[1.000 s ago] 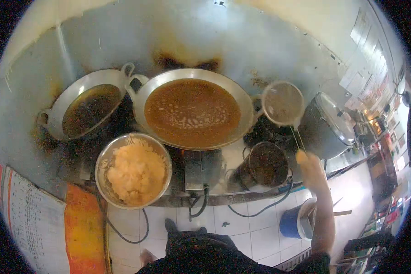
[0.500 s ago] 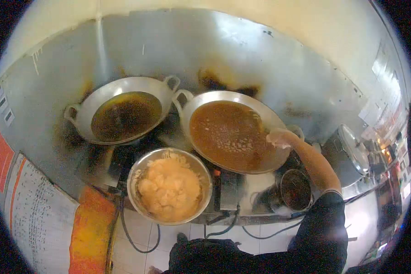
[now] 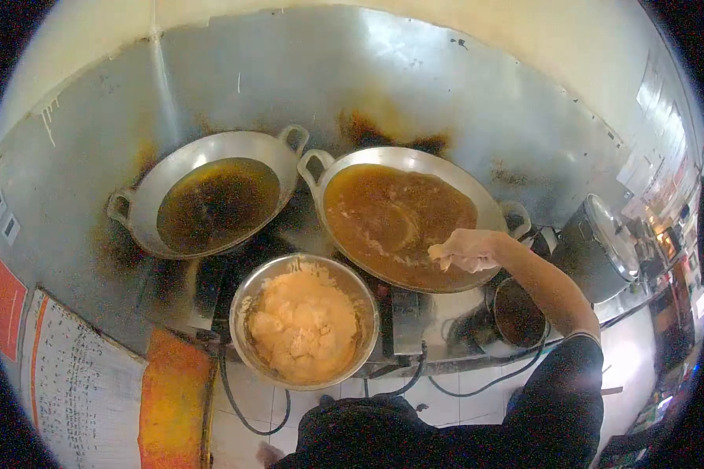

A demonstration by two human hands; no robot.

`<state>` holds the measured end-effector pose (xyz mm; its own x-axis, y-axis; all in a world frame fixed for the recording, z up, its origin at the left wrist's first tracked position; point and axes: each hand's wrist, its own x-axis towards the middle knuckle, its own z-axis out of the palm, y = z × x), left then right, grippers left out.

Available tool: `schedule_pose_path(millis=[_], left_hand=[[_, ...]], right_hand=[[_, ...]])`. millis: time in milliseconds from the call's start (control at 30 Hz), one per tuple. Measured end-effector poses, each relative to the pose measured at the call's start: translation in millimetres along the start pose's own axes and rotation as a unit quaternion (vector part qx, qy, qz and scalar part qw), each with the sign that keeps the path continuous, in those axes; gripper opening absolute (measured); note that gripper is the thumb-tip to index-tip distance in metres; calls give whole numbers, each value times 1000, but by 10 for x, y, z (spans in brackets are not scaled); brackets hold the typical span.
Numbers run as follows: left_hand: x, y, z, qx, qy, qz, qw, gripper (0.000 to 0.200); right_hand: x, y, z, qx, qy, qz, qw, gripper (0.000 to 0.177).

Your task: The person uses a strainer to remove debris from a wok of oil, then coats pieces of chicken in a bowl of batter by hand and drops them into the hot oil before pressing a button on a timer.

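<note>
Over the front right part of the right wok (image 3: pixel 486 205) is my right hand (image 3: pixel 471 250), its fingers pinched around a small piece of coated food (image 3: pixel 440 252). Brown oil (image 3: pixel 383 207) with a patch of foam and ripples fills that wok. In front of the woks, a steel bowl (image 3: pixel 370 313) holds pale orange battered pieces (image 3: pixel 305 320). Low at the bottom edge, a small part of my left hand (image 3: pixel 269 453) shows; its fingers are too blurred to make out.
The left wok (image 3: pixel 152 199) holds dark oil. A small dark pot (image 3: pixel 518 313) stands front right, with a large lidded pot (image 3: pixel 594 242) beyond it. Hoses (image 3: pixel 250 426) hang below the stove edge. A written sheet (image 3: pixel 78 383) and an orange-yellow panel (image 3: pixel 172 399) are at left.
My right hand has moved left and slightly down, from the right wok's rim to over its oil. The oil's bubble pattern has changed to ripples. The view has shifted slightly.
</note>
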<state>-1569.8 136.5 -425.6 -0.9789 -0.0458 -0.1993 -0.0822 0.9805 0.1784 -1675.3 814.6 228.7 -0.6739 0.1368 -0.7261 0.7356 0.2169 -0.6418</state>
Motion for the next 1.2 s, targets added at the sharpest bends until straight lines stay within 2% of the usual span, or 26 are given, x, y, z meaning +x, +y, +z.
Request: schedule_pose_path(millis=[67, 100, 167, 200, 233, 300, 433, 500, 600, 633, 733, 767, 800, 1067, 1200], left_hand=[[50, 1, 67, 3, 62, 0, 998, 18], [80, 13, 120, 14, 150, -2, 989, 17], [110, 44, 115, 12, 165, -1, 986, 17], [111, 50, 71, 0, 69, 3, 998, 17], [118, 51, 11, -10, 20, 4, 1000, 17], [123, 60, -41, -10, -15, 10, 1000, 17], [87, 78, -93, -4, -63, 23, 998, 17], [37, 69, -102, -3, -77, 26, 997, 17], [-1, 81, -109, 0, -94, 30, 995, 17], [-6, 92, -110, 0, -97, 31, 995, 17], [-2, 120, -120, -1, -106, 36, 994, 18], [-1, 120, -118, -1, -110, 40, 993, 18], [12, 130, -115, 0, -111, 44, 993, 18], [54, 120, -115, 4, -126, 80, 989, 18], [134, 151, -143, 9, -133, 102, 986, 19]], right_hand=[[-12, 21, 22, 49, -26, 19, 998, 29], [-17, 29, 35, 74, -40, 27, 996, 28], [-76, -1, 119, 87, -24, 19, 996, 25], [-90, -6, 144, 95, -17, 15, 995, 24], [-82, 7, 141, 117, -26, 15, 993, 23], [-84, 15, 159, 161, -44, 16, 986, 22], [-148, -68, 255, 149, -7, -8, 989, 24], [-134, -109, 223, 146, -26, -25, 989, 25], [-275, -297, 292, 113, 39, -29, 992, 40], [-217, -264, 210, 119, 43, -63, 990, 42], [-278, -418, 53, 178, 10, -56, 982, 42], [-473, -555, 176, 143, 71, -59, 985, 40], [-484, -559, 149, 158, 70, -56, 983, 40], [-355, -171, 69, 219, 32, -12, 975, 35], [-483, 37, 62, 213, 72, -65, 972, 37]])
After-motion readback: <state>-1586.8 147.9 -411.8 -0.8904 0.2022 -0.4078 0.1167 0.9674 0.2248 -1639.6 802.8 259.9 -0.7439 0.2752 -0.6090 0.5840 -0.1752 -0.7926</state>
